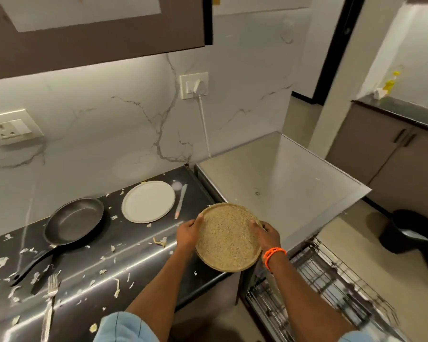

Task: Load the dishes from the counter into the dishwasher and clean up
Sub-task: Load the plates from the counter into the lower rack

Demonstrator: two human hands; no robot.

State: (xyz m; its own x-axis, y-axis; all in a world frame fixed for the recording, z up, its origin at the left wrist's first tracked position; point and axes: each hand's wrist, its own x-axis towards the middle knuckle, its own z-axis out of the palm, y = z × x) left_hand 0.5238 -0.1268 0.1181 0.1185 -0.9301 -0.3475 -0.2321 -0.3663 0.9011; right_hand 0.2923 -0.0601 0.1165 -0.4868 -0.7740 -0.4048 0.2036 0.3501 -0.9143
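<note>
Holding: our left hand (188, 231) and right hand (267, 233) grip the speckled plate (227, 236) by opposite rims.
Rack: the dishwasher rack (331, 287) sits below-right of us.
Risk: we judge tilting could slip it.

You hold the speckled plate (227, 236) by its rim in both hands, left hand (188, 230) and right hand (267, 234), above the worktop (134, 262) edge beside the open rack (326, 280).

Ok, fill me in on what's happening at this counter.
A person holds a round speckled plate by its rim, left hand and right hand, above the counter edge near the pulled-out dishwasher rack. On the scrap-strewn counter there remain a black frying pan, a white plate, a fork and a pale utensil.
</note>
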